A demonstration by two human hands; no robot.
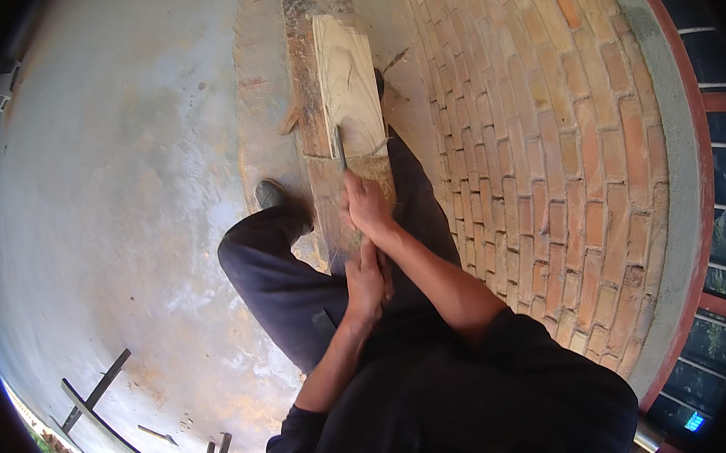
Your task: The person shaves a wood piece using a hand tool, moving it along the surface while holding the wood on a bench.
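Observation:
A pale wooden board [349, 80] with wavy grain lies lengthwise on a worn, darker bench plank [303, 71]. The narrow dark blade of a chisel [341, 148] reaches over the board's near left corner, its tip against the wood. Closest to that blade, my right hand [365, 203] is wrapped round the tool. Behind it, nearer my body, my left hand [364, 284] is closed with its thumb up, in line with the tool. The handle is mostly hidden by my fingers, so the left hand's hold on it shows only in part.
My legs straddle the bench, with a dark shoe [270, 193] at its left. A brick surface [543, 146] fills the right side, bordered by a dark window with red bars. On the concrete floor [151, 199], a dark metal frame [112, 433] stands at lower left.

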